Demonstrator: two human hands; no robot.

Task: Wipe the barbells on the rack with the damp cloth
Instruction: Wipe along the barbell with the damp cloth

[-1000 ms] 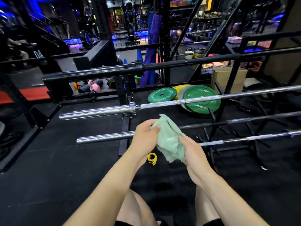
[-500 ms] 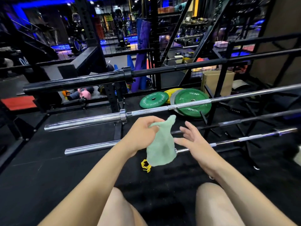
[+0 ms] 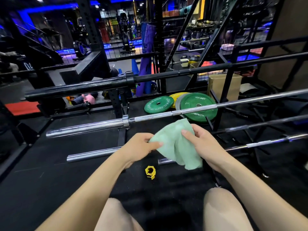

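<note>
My right hand [image 3: 202,144] is back on the green cloth [image 3: 175,145], pinching its top edge while my left hand [image 3: 141,147] pinches the other; spread out above the rack's lowest barbell [image 3: 93,154], it's ready for wiping

- Two hands: left hand [image 3: 140,145], right hand [image 3: 202,144].
- One green cloth [image 3: 176,145].
- Behind the cloth: one black barbell [image 3: 80,88], three chrome barbells [image 3: 86,128].
- Two green plates [image 3: 158,104].
- One yellow collar [image 3: 150,172].

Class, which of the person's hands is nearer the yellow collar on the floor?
Left. The left hand holds the cloth just above-left of the yellow collar; the right hand is farther right.
</note>
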